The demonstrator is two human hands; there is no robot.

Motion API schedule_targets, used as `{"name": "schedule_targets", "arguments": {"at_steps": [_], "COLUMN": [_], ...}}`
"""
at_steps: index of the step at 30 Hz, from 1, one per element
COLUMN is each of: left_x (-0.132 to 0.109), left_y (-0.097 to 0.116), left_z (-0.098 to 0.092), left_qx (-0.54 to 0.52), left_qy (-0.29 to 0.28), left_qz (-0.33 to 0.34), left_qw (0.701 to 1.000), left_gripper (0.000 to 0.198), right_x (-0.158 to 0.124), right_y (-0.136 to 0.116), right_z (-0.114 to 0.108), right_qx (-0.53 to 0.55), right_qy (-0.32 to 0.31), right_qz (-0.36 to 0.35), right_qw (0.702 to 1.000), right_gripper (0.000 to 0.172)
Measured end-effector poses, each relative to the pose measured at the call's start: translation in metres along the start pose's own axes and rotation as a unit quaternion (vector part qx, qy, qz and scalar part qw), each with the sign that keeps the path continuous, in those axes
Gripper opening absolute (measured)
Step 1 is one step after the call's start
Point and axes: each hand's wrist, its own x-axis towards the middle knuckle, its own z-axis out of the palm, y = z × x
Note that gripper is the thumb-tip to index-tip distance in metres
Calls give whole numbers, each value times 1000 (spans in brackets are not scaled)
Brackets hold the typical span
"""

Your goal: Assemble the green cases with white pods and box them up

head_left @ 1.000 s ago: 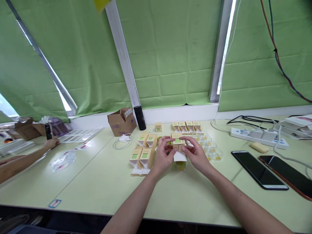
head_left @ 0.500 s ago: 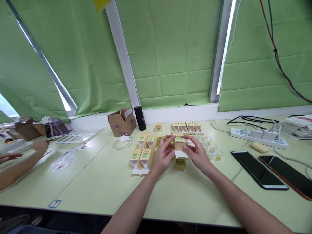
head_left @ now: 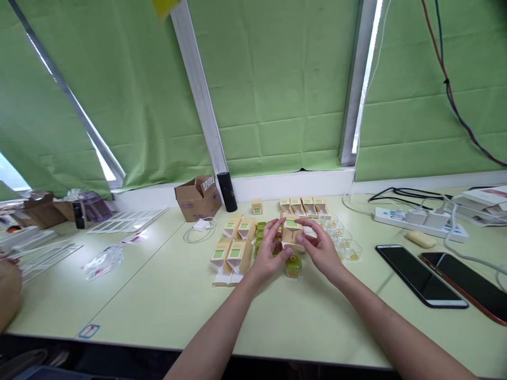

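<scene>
- Green blinds [head_left: 265,79] hang behind a long pale desk [head_left: 150,311] with a dark seam across its left part.
- At the far left edge, part of another person's arm [head_left: 8,290] shows beside flat white sheets [head_left: 51,258].
- Next come crumpled clear plastic bags [head_left: 103,261], lying flat and well apart from the main group of things.
- An open cardboard box [head_left: 198,203] stands near the wall, with a white charger and its coiled cable [head_left: 203,225] in front of it and a black bottle [head_left: 227,191] just beside it.
- Four tan cartons [head_left: 233,250] with green labels lie in two rows; a single carton [head_left: 257,207] stands behind them.
- The left hand [head_left: 269,253] is half open, forefinger and thumb at the left side of a small carton [head_left: 292,233].
- That small carton is between the two hands, just behind a green-lidded jar [head_left: 293,266].
- Behind it is a row of four more cartons [head_left: 304,206].
- The right hand [head_left: 320,248] is also half open, holding the carton's right side between forefinger and thumb.
- Clear cups [head_left: 348,248] sit beyond that hand.
- Farthest right are a power strip [head_left: 420,221] and two dark-screened phones [head_left: 420,274].
</scene>
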Motion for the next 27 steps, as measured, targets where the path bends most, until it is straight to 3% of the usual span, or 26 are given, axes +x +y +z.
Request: {"name": "schedule_targets", "arguments": {"at_steps": [11,27], "left_x": [3,3], "left_y": [-2,-8], "left_z": [1,1], "left_qx": [-131,-150], "left_qy": [35,69], "left_qz": [-54,-55], "left_qw": [989,985], "left_gripper": [64,51], "right_x": [-4,-8], "right_y": [-3,-3], "right_z": [1,5], "right_qx": [16,48], "right_qy": [-41,-62], "right_qz": [-24,-47], "right_qw": [999,996], "right_gripper": [41,38]}}
